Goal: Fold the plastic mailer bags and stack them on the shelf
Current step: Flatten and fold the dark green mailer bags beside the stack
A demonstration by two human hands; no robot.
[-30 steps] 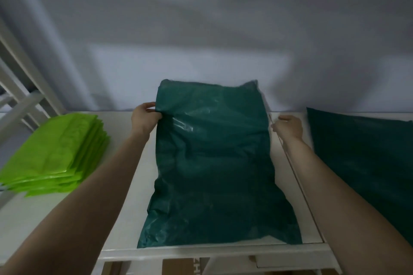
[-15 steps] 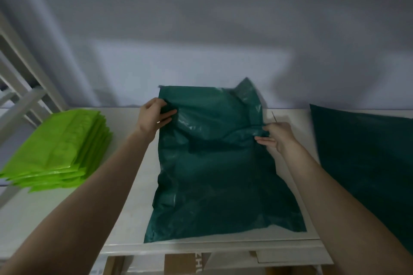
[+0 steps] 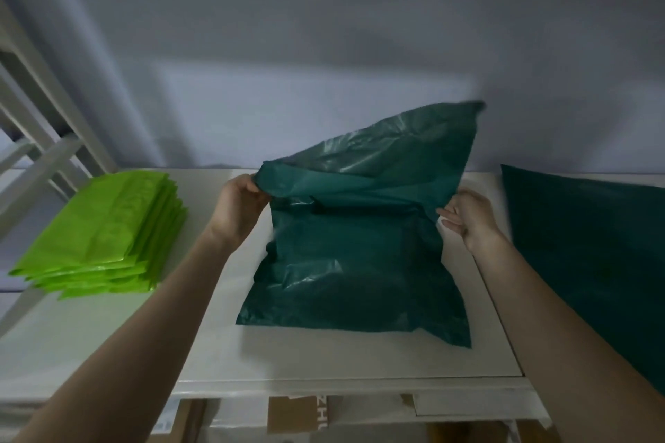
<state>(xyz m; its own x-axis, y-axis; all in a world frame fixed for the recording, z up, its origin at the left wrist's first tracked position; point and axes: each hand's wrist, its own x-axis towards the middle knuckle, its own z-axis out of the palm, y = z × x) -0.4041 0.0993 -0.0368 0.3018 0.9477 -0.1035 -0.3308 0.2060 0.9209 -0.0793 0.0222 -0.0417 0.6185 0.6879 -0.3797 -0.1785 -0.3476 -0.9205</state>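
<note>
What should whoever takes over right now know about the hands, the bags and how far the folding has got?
Left hand: pinching the far-left corner of the dark green mailer.
Right hand: at the mailer's right edge; grip not clear.
Mailer: near half flat on the white shelf, far half raised, fold not finished.
Done: lime green stack sits folded at left.
Left: bring the raised half down, crease, stack it; more dark green bags wait at right.
</note>
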